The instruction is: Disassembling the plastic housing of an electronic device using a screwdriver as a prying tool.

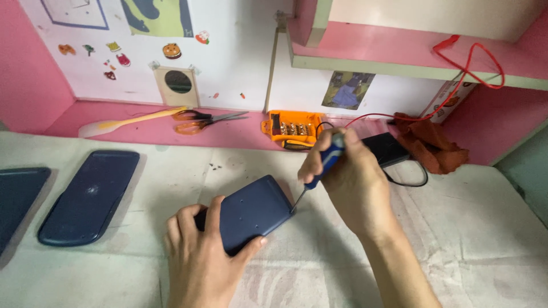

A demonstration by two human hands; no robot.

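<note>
A pale cloth-covered work surface (468,228) is seen, backed by a pink ledge (240,134). Two dark blue rounded plastic covers (89,195) lie at the left, well apart from the hands. Near the middle, a dark blue flat plastic device casing (251,212) rests back-up on the cloth. It is pinned at its near corner by the left hand (200,259), fingers spread over the edge. It is judged light, stiff and rather slippery (its thin shell probably cracks if bent), so it is best gripped by the edges. The right hand (348,182) is closed around a blue-handled screwdriver (321,168), its tip touching the casing's right edge.
</note>
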